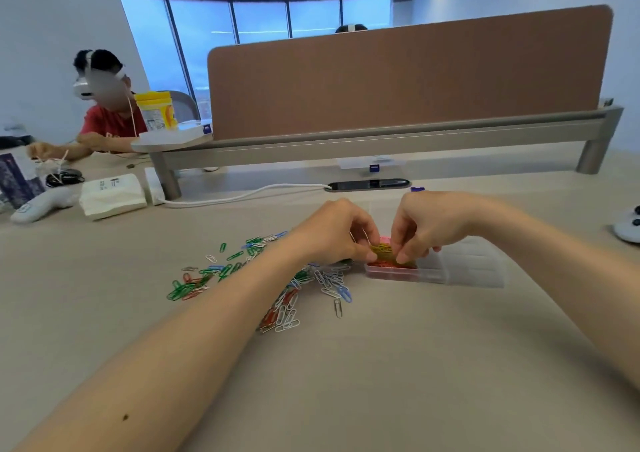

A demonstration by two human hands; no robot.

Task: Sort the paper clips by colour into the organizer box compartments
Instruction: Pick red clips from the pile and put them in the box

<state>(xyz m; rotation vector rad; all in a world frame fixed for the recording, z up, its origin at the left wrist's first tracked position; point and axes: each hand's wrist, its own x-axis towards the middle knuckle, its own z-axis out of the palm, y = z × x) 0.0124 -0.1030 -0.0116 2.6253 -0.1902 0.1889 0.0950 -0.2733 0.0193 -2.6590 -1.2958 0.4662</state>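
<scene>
left hand [332,233] and right hand [426,223] both pinch a bunch of yellow clips [382,251] over the box's [460,268] left end. the mixed pile [277,278] lies on the tabletop [415,365] just beside it. the yellows look mid-placement; next they need releasing cleanly into one compartment.

Left hand [332,233] and right hand [429,226] on yellow clips [381,251] over the organizer box [450,268]

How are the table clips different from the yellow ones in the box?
The table clips are mixed colours; the yellow clips are one colour. The table clips lie scattered; the yellow clips sit bunched in the organizer box, pinched by the left hand and right hand. Both are paper clips.
</scene>
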